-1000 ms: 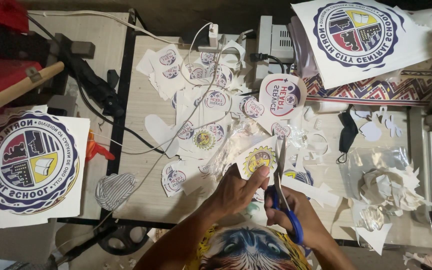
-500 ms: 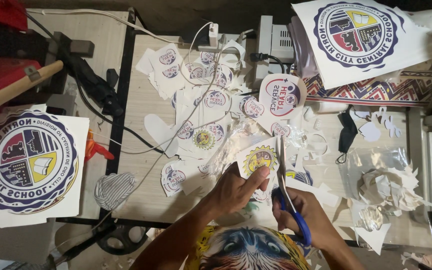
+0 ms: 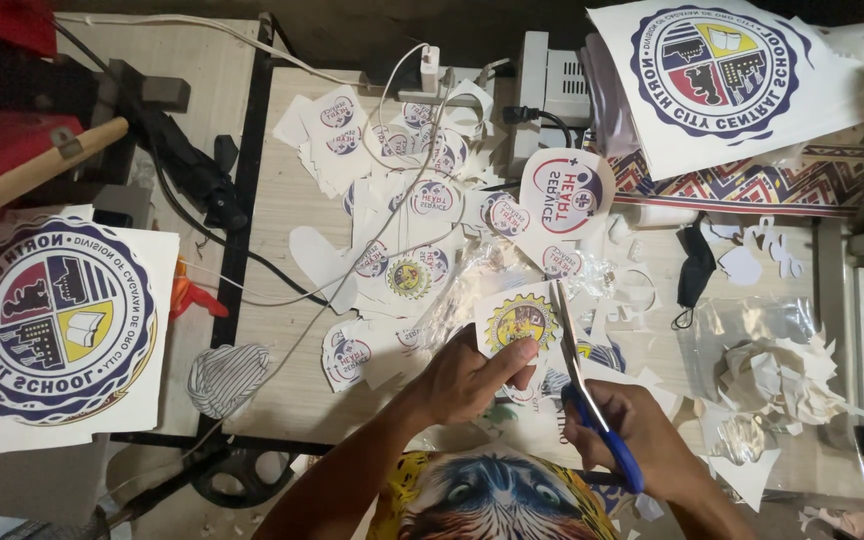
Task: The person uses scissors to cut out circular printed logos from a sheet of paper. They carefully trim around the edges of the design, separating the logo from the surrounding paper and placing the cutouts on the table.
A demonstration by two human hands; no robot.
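The left hand pinches a paper sheet printed with a round yellow emblem, thumb on top at the sheet's lower right edge and the other fingers curled beneath. The sheet sits just above the hand, over the near-middle of the light wooden table. The right hand is closed around the blue handles of a pair of scissors. The blades point away from the person and lie along the right edge of the emblem sheet. They appear nearly closed, though the narrow view of the blades leaves the gap uncertain.

Compared with the frame half a second earlier, the left hand and the emblem sheet occupy almost the same position. The scissor blades have advanced slightly further up the sheet's right edge. No other item on the table has shifted.

Surrounding items: a scatter of round printed stickers covers the table centre, crossed by a white cable. A larger oval sticker lies above the emblem sheet. A large sheet with a circular school seal rests at the left, and a second such sheet at the upper right. White paper offcuts lie on clear plastic at the right. A black face mask lies near them.
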